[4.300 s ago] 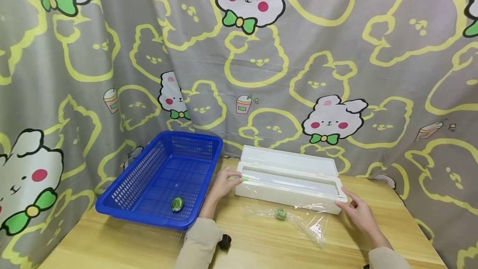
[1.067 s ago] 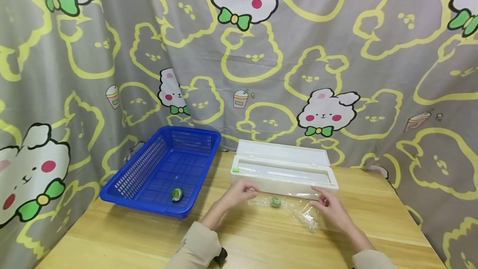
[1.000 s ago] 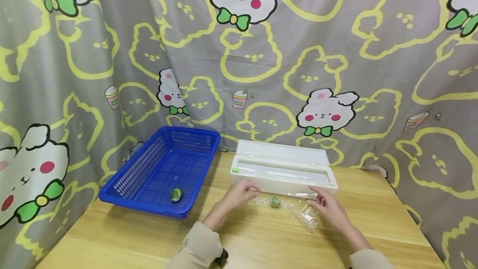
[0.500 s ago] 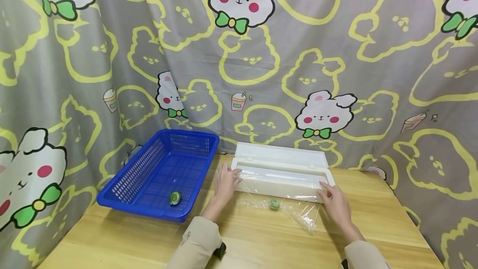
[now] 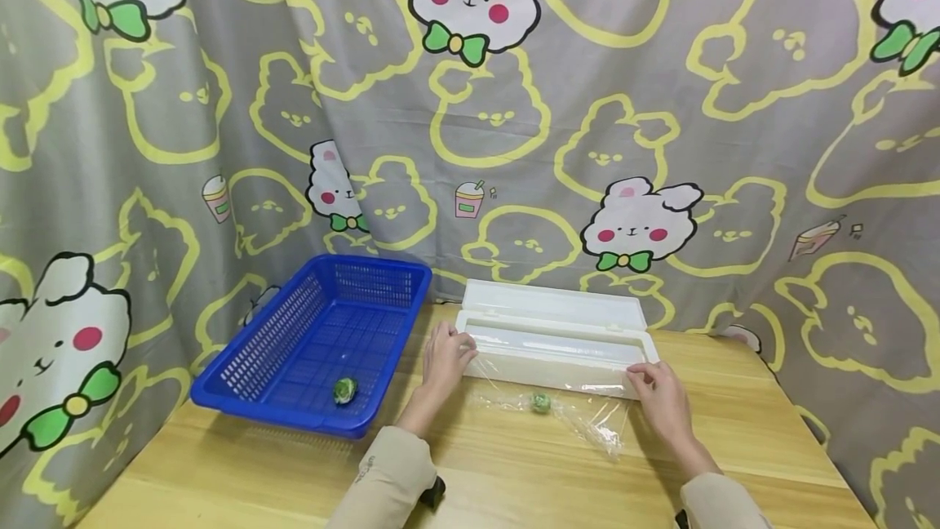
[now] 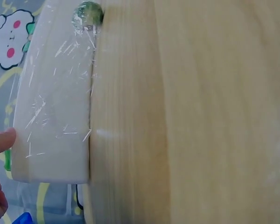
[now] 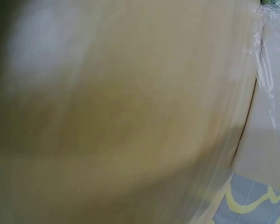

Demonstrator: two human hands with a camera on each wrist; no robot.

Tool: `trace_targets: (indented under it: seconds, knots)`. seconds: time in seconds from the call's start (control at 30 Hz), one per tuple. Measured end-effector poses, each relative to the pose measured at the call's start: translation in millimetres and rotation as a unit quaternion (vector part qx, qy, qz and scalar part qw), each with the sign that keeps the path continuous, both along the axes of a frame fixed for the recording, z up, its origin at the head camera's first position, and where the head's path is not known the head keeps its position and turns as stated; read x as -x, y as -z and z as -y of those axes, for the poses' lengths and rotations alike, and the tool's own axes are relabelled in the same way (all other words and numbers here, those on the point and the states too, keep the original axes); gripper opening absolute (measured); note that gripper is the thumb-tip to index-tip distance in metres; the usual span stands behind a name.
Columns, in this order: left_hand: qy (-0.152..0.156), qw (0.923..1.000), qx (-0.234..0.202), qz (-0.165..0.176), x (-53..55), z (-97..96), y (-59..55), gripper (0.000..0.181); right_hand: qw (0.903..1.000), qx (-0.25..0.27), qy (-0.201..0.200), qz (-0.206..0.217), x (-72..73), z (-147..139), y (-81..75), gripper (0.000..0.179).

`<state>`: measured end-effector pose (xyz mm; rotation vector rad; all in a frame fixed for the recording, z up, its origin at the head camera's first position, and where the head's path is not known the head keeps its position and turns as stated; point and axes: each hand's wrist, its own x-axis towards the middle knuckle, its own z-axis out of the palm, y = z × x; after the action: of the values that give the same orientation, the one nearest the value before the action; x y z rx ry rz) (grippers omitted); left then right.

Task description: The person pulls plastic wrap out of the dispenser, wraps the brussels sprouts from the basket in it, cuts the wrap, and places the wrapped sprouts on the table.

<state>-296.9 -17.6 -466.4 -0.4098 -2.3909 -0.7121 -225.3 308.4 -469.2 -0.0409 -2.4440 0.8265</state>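
A white plastic wrap box (image 5: 551,375) stands at the back of the table, its lid (image 5: 554,302) raised. Clear plastic wrap (image 5: 587,423) comes over its front wall onto the wood. On that film sits a Brussels sprout (image 5: 540,403), also seen under film in the left wrist view. My left hand (image 5: 444,357) pinches the wrap at the box's left front edge; in the left wrist view its extended digit (image 6: 3,140) lies at the edge beside a green slider (image 6: 8,160). At the right front corner my right hand (image 5: 663,398) pinches the film between thumb and fingers.
Left of the box is a blue plastic basket (image 5: 257,423) with one more Brussels sprout (image 5: 344,390) in it. A patterned curtain (image 5: 507,121) hangs right behind the table (image 5: 514,488).
Both hands were at the box's front earlier, then nearer the sprout about a second ago, and returned to its front edge. Since half a second ago the fingers have closed on the film.
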Motion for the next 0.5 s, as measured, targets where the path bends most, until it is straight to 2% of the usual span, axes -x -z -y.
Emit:
trace_targets:
  seconds: [0.27,0.37,0.5]
  knots:
    - [0.047,0.9987,-0.005,-0.02,-7.4,4.6,-3.5,0.012,0.9974,-0.023,-0.053,-0.043,-5.7,-4,2.0,0.006]
    - [0.069,0.9974,-0.019,0.006,-12.5,7.6,-5.8,0.011,0.9951,-0.038,-0.074,-0.054,-8.2,-7,2.2,0.007]
    - [0.084,0.9941,-0.025,0.063,-19.2,11.7,-9.0,0.008,0.9924,-0.049,-0.097,-0.056,-11.0,-11,4.3,0.009]
